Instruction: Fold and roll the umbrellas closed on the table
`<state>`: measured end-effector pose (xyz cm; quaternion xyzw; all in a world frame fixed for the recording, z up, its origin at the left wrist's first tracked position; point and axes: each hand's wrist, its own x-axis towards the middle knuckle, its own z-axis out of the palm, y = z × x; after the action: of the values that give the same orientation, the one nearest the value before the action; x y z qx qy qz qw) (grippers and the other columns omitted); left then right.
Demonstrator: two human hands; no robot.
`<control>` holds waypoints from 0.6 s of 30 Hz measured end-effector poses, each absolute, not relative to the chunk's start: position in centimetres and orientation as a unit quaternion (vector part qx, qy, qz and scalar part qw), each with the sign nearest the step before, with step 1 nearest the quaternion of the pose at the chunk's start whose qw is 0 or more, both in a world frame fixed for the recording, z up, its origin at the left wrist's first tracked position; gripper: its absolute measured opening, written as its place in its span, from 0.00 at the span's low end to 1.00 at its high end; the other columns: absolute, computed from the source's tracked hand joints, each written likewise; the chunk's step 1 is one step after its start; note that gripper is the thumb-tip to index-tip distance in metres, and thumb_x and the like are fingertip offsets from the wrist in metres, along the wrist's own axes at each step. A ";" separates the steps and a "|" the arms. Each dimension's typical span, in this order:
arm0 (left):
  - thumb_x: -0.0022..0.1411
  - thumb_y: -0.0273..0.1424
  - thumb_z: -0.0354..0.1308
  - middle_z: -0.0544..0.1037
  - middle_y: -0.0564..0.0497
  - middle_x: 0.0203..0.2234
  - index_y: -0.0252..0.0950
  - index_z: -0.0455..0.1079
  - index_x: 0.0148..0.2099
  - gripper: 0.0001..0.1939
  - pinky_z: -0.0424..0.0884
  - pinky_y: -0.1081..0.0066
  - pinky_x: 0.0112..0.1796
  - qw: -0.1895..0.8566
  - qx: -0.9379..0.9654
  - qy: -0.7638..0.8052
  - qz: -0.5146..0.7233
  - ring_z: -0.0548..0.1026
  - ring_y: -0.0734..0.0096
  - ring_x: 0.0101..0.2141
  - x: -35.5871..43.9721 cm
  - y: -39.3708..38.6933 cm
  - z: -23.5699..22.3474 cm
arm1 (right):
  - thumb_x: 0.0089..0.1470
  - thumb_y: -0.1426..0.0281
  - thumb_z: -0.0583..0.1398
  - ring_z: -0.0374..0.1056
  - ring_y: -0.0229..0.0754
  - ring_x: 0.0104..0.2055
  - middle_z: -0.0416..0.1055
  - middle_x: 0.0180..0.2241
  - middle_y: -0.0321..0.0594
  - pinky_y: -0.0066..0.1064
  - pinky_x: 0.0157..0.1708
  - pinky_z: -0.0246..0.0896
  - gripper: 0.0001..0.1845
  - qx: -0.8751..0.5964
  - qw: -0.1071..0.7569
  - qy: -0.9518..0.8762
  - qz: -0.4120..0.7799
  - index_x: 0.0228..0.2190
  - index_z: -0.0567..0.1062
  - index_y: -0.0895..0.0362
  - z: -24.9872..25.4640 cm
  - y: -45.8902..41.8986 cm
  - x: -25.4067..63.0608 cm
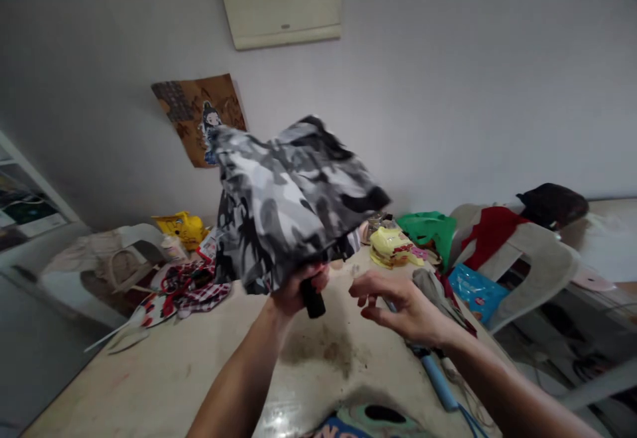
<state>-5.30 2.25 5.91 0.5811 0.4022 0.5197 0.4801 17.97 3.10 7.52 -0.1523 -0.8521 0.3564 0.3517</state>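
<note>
My left hand is closed around the black handle of a grey, black and white camouflage folding umbrella, held up over the table with its loose canopy pointing away from me. My right hand hovers just to the right of the handle with its fingers apart and slightly curled, holding nothing. Both forearms reach in from the bottom of the view.
The beige table carries clutter at its far end: a yellow bag, checked red cloth, a yellow packet, green plastic. A blue-handled object lies under my right arm. A chair with clothes stands right.
</note>
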 end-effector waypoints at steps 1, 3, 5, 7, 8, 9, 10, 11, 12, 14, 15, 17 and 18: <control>0.55 0.41 0.58 0.54 0.59 0.18 0.37 0.61 0.25 0.15 0.57 0.78 0.19 0.534 0.543 0.349 0.547 0.52 0.80 0.17 -5.5 2.4 6.2 | 0.56 0.68 0.60 0.70 0.37 0.34 0.74 0.40 0.45 0.29 0.34 0.69 0.10 -0.172 0.363 -0.832 0.382 0.39 0.76 0.57 7.1 3.5 17.9; 0.50 0.37 0.64 0.55 0.60 0.19 0.34 0.61 0.27 0.16 0.55 0.81 0.19 0.630 0.462 0.249 0.572 0.50 0.84 0.17 -5.9 2.5 6.7 | 0.53 0.68 0.61 0.70 0.37 0.32 0.75 0.36 0.44 0.29 0.32 0.68 0.09 -0.218 0.393 -0.790 0.417 0.37 0.77 0.58 6.3 4.2 17.9; 0.48 0.35 0.67 0.54 0.60 0.18 0.33 0.63 0.27 0.16 0.54 0.82 0.18 0.686 0.421 0.207 0.557 0.50 0.86 0.17 -6.2 2.4 7.0 | 0.50 0.67 0.62 0.70 0.37 0.29 0.76 0.31 0.42 0.28 0.27 0.67 0.11 -0.271 0.424 -0.741 0.445 0.35 0.77 0.59 5.9 4.8 17.7; 0.49 0.35 0.67 0.52 0.61 0.16 0.33 0.63 0.25 0.16 0.55 0.82 0.19 0.706 0.422 0.212 0.528 0.51 0.85 0.17 -6.3 2.3 7.3 | 0.48 0.65 0.63 0.69 0.37 0.25 0.76 0.29 0.42 0.28 0.24 0.65 0.14 -0.311 0.453 -0.690 0.471 0.36 0.77 0.60 5.8 5.4 17.4; 0.49 0.36 0.67 0.52 0.60 0.16 0.33 0.63 0.25 0.17 0.55 0.82 0.19 0.711 0.427 0.216 0.516 0.52 0.85 0.17 -6.2 2.3 7.4 | 0.47 0.64 0.63 0.68 0.37 0.25 0.76 0.28 0.42 0.28 0.23 0.64 0.15 -0.323 0.468 -0.667 0.482 0.36 0.77 0.60 5.8 5.7 17.2; 0.49 0.37 0.68 0.52 0.60 0.16 0.33 0.63 0.25 0.18 0.55 0.81 0.19 0.713 0.431 0.219 0.508 0.52 0.85 0.17 -6.2 2.3 7.5 | 0.46 0.63 0.63 0.68 0.37 0.25 0.76 0.28 0.42 0.28 0.23 0.64 0.16 -0.330 0.479 -0.646 0.493 0.36 0.77 0.61 5.8 6.0 16.9; 0.48 0.38 0.68 0.53 0.60 0.16 0.33 0.63 0.25 0.19 0.54 0.81 0.19 0.714 0.436 0.219 0.501 0.53 0.85 0.17 -6.0 2.3 7.6 | 0.45 0.62 0.64 0.68 0.37 0.25 0.76 0.28 0.43 0.28 0.23 0.63 0.17 -0.334 0.489 -0.626 0.507 0.35 0.77 0.61 5.9 6.2 16.5; 0.48 0.40 0.68 0.54 0.60 0.16 0.33 0.63 0.25 0.20 0.54 0.80 0.19 0.716 0.441 0.219 0.495 0.53 0.84 0.17 -5.9 2.4 7.6 | 0.44 0.61 0.64 0.68 0.37 0.25 0.75 0.28 0.43 0.28 0.23 0.63 0.18 -0.335 0.494 -0.606 0.525 0.35 0.76 0.61 5.9 6.5 16.2; 0.48 0.41 0.68 0.54 0.59 0.15 0.33 0.63 0.25 0.20 0.53 0.79 0.19 0.717 0.445 0.219 0.490 0.53 0.84 0.17 -5.8 2.4 7.5 | 0.44 0.60 0.65 0.68 0.36 0.25 0.75 0.28 0.43 0.27 0.23 0.62 0.20 -0.332 0.494 -0.588 0.548 0.35 0.76 0.62 5.9 6.6 15.9; 0.47 0.43 0.69 0.54 0.59 0.15 0.33 0.63 0.25 0.22 0.53 0.78 0.19 0.720 0.450 0.218 0.481 0.54 0.84 0.17 -5.6 2.6 7.4 | 0.43 0.58 0.65 0.67 0.35 0.25 0.74 0.29 0.43 0.25 0.22 0.59 0.21 -0.310 0.484 -0.559 0.597 0.35 0.75 0.61 6.1 6.8 15.2; 0.47 0.43 0.69 0.55 0.59 0.16 0.33 0.63 0.25 0.22 0.53 0.78 0.19 0.723 0.449 0.220 0.476 0.54 0.84 0.17 -5.6 2.7 7.2 | 0.44 0.57 0.65 0.66 0.34 0.24 0.74 0.30 0.42 0.24 0.22 0.58 0.21 -0.291 0.479 -0.554 0.616 0.34 0.75 0.61 6.3 6.7 15.0; 0.45 0.43 0.70 0.60 0.57 0.18 0.31 0.65 0.27 0.22 0.54 0.78 0.19 0.720 0.442 0.233 0.481 0.55 0.85 0.17 -5.4 2.8 7.0 | 0.45 0.56 0.64 0.62 0.31 0.23 0.72 0.28 0.40 0.23 0.20 0.54 0.20 -0.248 0.471 -0.566 0.629 0.32 0.75 0.61 6.8 6.4 14.4; 0.44 0.42 0.71 0.63 0.56 0.20 0.31 0.67 0.29 0.22 0.55 0.78 0.20 0.714 0.436 0.243 0.490 0.57 0.85 0.18 -5.3 2.8 6.8 | 0.47 0.57 0.64 0.59 0.30 0.21 0.70 0.26 0.38 0.23 0.19 0.51 0.19 -0.233 0.470 -0.580 0.623 0.31 0.75 0.61 7.1 6.3 14.2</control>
<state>-5.31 2.80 6.80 0.4364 0.2434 0.4904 0.7140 14.18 6.27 7.07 -0.2326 -0.5803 0.6234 0.4696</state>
